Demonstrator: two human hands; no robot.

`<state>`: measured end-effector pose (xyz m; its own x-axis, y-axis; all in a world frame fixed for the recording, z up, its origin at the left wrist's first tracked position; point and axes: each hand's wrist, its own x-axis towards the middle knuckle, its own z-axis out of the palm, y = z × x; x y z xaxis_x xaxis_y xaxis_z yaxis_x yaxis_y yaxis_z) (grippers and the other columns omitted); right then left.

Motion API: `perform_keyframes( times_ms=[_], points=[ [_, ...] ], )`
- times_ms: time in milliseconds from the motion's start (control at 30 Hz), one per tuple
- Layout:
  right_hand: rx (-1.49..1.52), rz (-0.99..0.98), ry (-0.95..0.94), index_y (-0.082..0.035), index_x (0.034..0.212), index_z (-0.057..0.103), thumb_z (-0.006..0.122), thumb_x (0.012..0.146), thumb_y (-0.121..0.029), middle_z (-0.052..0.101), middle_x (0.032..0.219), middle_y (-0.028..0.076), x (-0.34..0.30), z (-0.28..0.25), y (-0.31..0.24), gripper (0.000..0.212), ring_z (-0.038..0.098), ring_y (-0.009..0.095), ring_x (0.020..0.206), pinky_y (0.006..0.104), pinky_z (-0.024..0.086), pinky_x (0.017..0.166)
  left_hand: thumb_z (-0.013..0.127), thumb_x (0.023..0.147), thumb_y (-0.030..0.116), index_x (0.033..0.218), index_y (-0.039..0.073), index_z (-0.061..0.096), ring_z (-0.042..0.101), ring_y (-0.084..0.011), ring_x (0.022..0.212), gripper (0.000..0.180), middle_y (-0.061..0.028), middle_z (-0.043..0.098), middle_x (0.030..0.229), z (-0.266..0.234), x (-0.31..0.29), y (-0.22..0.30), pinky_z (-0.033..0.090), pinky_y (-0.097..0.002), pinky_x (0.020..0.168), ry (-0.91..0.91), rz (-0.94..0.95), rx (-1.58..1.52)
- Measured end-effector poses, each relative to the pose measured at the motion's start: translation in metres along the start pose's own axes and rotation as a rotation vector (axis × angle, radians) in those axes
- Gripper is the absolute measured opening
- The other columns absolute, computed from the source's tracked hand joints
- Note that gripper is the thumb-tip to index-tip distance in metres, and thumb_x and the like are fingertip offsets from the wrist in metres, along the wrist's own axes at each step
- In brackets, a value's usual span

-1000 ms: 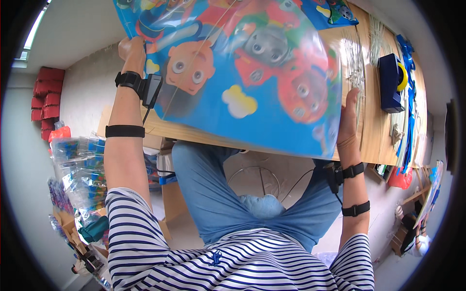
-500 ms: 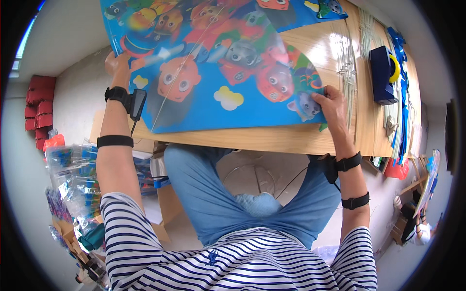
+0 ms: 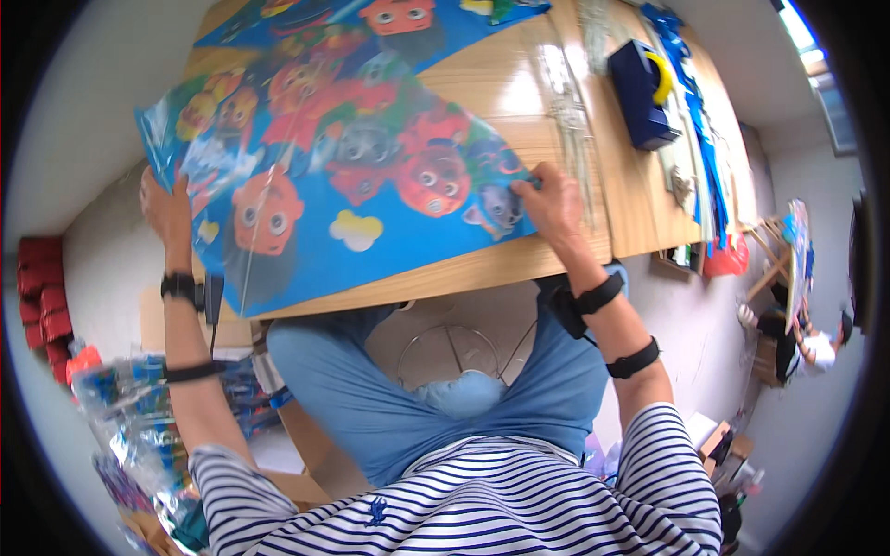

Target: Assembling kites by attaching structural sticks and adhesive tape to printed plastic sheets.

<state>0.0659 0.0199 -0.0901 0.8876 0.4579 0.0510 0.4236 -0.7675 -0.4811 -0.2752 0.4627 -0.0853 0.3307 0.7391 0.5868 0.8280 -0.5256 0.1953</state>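
A large blue plastic sheet (image 3: pixel 311 255), printed with cartoon figures and cut like a kite sail, spans the space between my hands over the table. A pale straight line runs across it, and glare hides part of the print. My left hand (image 3: pixel 167 208) grips its left edge, where the film is bent and raised; some of those fingers are hidden. With thumb and fingers, my right hand (image 3: pixel 556 204) pinches the sheet's right corner close to the tabletop. Another printed sheet (image 3: pixel 440 42) lies flat beyond it on the table.
Thin pale rods (image 3: pixel 570 111) lie on the wooden table (image 3: pixel 491 88). A dark blue tape dispenser (image 3: pixel 635 97) with yellow tape stands right of them, beside blue ribbons (image 3: pixel 691 83). Packaged goods (image 3: pixel 130 398) are heaped at lower left. Another person (image 3: pixel 818 350) is at far right.
The sheet has come down and toward the left with both hands still on it. My left hand is lower, its edge of the film more bent. The whole view has turned rightward.
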Motion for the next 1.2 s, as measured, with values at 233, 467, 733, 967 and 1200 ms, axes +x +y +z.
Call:
perform_keyframes(
  times_ms=[233,467,733,967,1200],
  points=[
    [-0.1,0.062,-0.045,-0.004,0.078,0.061,0.073,0.078,-0.028,0.066,0.073,0.017,-0.013,-0.022,0.01,0.027,0.066,0.037,0.074,0.0456,0.05,0.064,0.081,0.071,0.04,0.145,0.006,0.039,0.029,-0.0355,0.141,0.091,-0.0181,0.036,0.15,-0.075,-0.13,0.167,0.023,-0.0467,0.114,-0.527,0.376,-0.357],
    [0.06,-0.024,0.194,-0.003,0.074,0.064,0.072,0.078,-0.025,0.066,0.073,0.018,-0.007,-0.054,0.059,0.024,0.065,0.036,0.069,0.0451,0.05,0.063,0.081,0.066,0.049,0.147,0.011,0.039,0.009,-0.0355,0.148,0.099,-0.0153,0.02,0.159,-0.076,-0.145,0.167,-0.001,-0.0616,0.114,-0.744,0.323,-0.244],
    [-0.443,0.01,0.082,-0.002,0.076,0.07,0.062,0.073,-0.01,0.069,0.08,0.019,0.035,-0.063,0.091,0.012,0.069,0.035,0.079,0.0408,0.054,0.067,0.082,0.063,0.05,0.145,0.012,0.041,0.011,-0.0314,0.148,0.1,-0.0117,0.023,0.159,-0.077,-0.137,0.167,0.0,-0.0587,0.115,-0.757,0.389,-0.202],
    [-0.513,-0.194,0.131,-0.007,0.075,0.067,0.06,0.071,-0.01,0.069,0.082,0.017,0.042,-0.058,0.107,0.009,0.069,0.035,0.08,0.0438,0.054,0.065,0.082,0.062,0.047,0.138,0.01,0.051,0.022,-0.0297,0.145,0.09,-0.0125,0.034,0.153,-0.071,-0.132,0.158,0.007,-0.0518,0.117,-0.66,0.448,-0.229],
    [-0.285,-0.599,0.229,-0.004,0.085,0.053,0.054,0.079,-0.001,0.06,0.081,0.016,-0.005,-0.074,0.042,0.007,0.062,0.038,0.071,0.0477,0.05,0.062,0.08,0.07,0.017,0.12,0.003,0.06,0.05,-0.0362,0.12,0.056,-0.0171,0.059,0.126,-0.116,-0.16,0.165,0.037,-0.0456,0.102,-0.4,0.253,-0.526]
  ],
)
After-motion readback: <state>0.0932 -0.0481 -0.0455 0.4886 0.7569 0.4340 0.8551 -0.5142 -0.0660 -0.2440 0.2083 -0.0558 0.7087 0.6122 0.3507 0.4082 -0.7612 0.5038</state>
